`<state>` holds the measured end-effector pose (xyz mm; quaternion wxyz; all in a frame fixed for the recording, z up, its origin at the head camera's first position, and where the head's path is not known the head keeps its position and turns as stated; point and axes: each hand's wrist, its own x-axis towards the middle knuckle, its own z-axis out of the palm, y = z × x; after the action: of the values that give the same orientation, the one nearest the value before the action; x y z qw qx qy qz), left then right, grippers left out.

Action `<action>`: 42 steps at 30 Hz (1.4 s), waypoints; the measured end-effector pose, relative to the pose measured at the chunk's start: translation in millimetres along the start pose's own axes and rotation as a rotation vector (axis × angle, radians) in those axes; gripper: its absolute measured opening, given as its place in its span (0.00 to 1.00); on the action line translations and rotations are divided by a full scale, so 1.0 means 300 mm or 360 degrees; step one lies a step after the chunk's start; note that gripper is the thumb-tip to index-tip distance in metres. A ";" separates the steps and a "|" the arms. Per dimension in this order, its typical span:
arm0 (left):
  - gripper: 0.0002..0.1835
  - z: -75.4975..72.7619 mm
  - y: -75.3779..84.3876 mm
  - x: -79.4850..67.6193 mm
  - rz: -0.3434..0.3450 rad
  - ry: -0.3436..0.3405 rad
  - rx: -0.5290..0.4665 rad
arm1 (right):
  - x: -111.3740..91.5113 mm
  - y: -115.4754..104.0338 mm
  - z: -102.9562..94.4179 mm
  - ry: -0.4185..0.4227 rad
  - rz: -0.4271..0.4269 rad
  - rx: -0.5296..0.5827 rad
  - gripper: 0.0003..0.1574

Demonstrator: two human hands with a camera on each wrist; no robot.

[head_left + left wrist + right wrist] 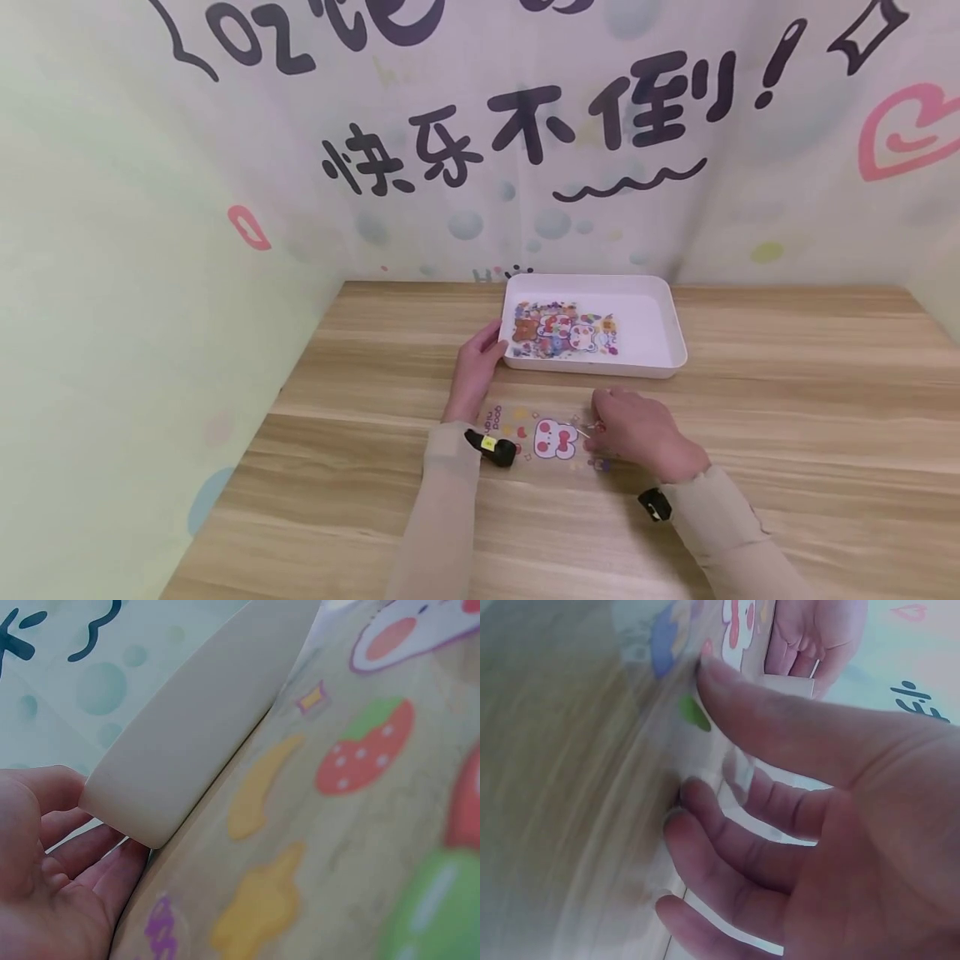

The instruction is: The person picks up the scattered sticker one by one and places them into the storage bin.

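A white tray (678, 354) stands at the back of the table; my left hand (477, 360) holds its front left corner, thumb at the front and fingers along the side. In the left wrist view the fingers of the left hand (67, 847) curl round and under that corner. In front of the tray a clear plastic sheet (555, 439) printed with a white bunny, strawberries and stars lies flat on the table. Over the sheet's right end is my right hand (641, 429). In the right wrist view its thumb (780, 727) is apart from the bent fingers, fingertips close to the tabletop.
Several similar clear printed sheets (566, 332) lie overlapping in the left part of the tray. The wood-grain table (810, 400) meets a printed wall cloth (600, 225) right behind the tray, and a pale wall (135, 333) stands on the left.
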<state>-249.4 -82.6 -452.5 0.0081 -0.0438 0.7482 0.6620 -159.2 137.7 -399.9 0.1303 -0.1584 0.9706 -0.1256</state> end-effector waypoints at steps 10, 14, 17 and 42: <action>0.23 0.000 -0.014 0.008 0.0028 -0.0003 -0.0024 | 0.011 0.005 0.001 -0.0096 0.0082 0.0102 0.22; 0.23 0.000 -0.014 0.009 0.0027 -0.0001 -0.0022 | 0.017 0.017 0.002 -0.0106 0.0071 0.0163 0.24; 0.23 0.001 -0.014 0.010 0.0025 0.0005 -0.0022 | 0.023 0.035 0.006 -0.0100 0.0014 0.0272 0.22; 0.23 -0.001 -0.011 0.008 0.0024 0.0004 0.0004 | 0.060 0.140 0.022 -0.0033 -0.0137 0.0575 0.19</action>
<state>-251.5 -83.3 -456.0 0.0022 -0.0389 0.7494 0.6610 -185.4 168.8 -421.9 0.1613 -0.1750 0.9232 -0.3018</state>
